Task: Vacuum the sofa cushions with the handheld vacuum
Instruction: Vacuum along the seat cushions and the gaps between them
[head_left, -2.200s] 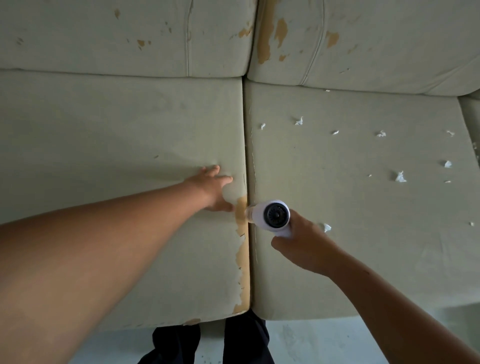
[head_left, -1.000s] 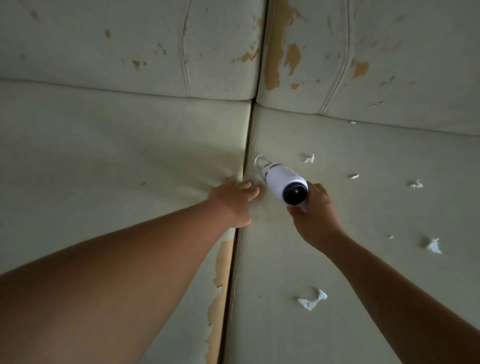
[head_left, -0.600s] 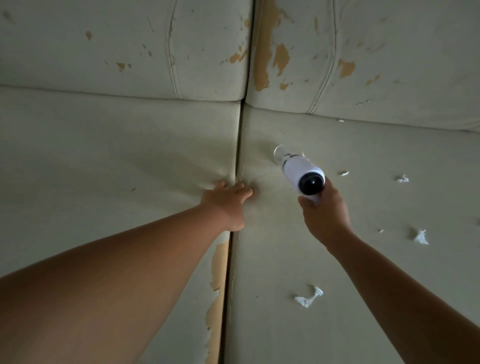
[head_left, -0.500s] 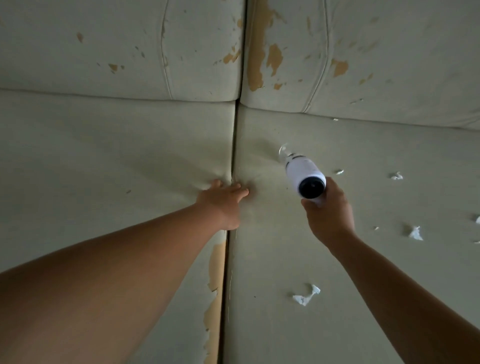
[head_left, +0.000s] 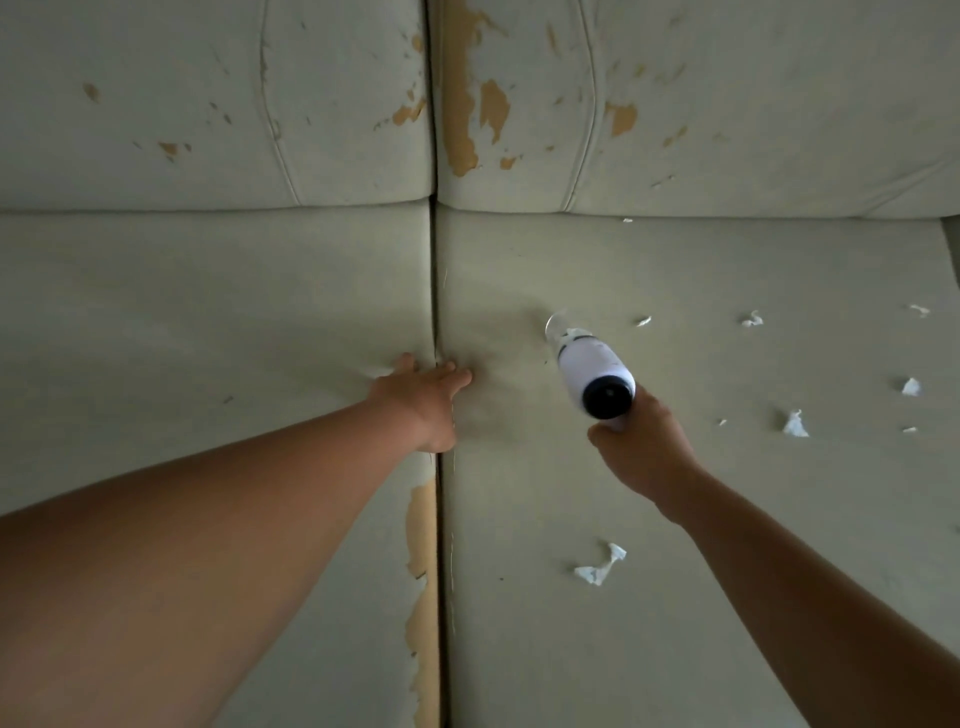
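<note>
The right hand (head_left: 641, 452) is curled round the grip of a white, cylindrical plastic handheld vacuum (head_left: 592, 371), which sits over the pale grey-green fabric right seat cushion (head_left: 727, 545), a little to the right of the gap between the seats. Its long axis runs on a slant: the round dark rear cap faces back toward the camera at the lower right, and the clear nozzle tip points up and to the left, toward the worn back cushions (head_left: 753, 130) with their peeled tan patches. The tip is down at the cushion surface; whether it touches cannot be told. The left hand (head_left: 423, 402) lies flat with straight fingers, pressing across the gap from the matching left seat cushion (head_left: 208, 322), and the fabric dimples around it. A crumpled white paper scrap (head_left: 597, 569) lies below the right wrist, and smaller white paper bits (head_left: 795, 423) are scattered further right on the same cushion.
</note>
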